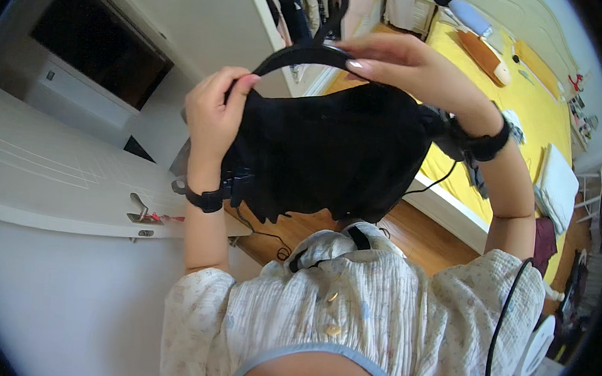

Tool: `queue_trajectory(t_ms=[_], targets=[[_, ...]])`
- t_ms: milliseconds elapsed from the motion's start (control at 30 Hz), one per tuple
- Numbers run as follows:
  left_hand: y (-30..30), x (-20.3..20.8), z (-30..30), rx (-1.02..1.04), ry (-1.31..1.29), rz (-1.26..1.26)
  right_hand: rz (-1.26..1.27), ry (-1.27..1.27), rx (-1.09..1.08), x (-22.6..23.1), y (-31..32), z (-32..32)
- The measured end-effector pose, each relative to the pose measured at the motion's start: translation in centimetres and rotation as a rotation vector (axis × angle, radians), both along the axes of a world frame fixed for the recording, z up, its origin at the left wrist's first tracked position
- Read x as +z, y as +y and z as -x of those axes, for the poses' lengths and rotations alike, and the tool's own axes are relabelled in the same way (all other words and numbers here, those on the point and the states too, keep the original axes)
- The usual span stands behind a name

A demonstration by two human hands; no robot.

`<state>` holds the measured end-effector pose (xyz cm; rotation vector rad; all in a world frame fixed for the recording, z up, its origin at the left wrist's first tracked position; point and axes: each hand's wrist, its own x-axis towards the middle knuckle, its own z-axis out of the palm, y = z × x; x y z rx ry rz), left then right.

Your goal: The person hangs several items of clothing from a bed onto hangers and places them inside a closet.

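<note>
Ideally, the black hanger [301, 52] is held level, with the black garment [329, 148] spread evenly beneath it | left fingers [217, 81] closed, pinching hanger arm and cloth | right fingers [390, 45] loosely curled, thumb against the hanger's opposite arm | garment hangs midair, left of the bed's [461, 218] near edge

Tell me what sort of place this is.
Probably a bedroom in a home: a yellow-covered bed with a pale headboard stands at right, and clothes hang beyond the black hanger.
</note>
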<state>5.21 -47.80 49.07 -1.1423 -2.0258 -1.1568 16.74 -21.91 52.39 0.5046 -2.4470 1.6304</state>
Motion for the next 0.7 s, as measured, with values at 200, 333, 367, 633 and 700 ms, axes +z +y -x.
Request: queue_trajectory(t_ms=[200, 333, 367, 633, 700], targets=[[0.1, 0.6, 9.5, 0.061, -0.058, -0.028, -0.569, -0.052, -0.042, -2.0, 4.4, 7.7], [1.4, 0.7, 16.0, 0.046, -0.066, 0.032, -0.393, 0.097, -0.004, -3.5, 5.1, 14.5], [1.8, 0.7, 17.6, 0.03, -0.072, 0.04, -0.388, 0.091, 0.004, -3.2, 5.4, 16.1], [4.8, 0.0, 28.2, -0.027, -0.094, 0.057, -0.192, -0.171, 0.342, -1.3, 7.5, 24.7], [5.0, -1.3, 31.2, -0.051, -0.185, -0.113, 0.003, -0.265, 0.356, -2.6, 8.3, 25.7]])
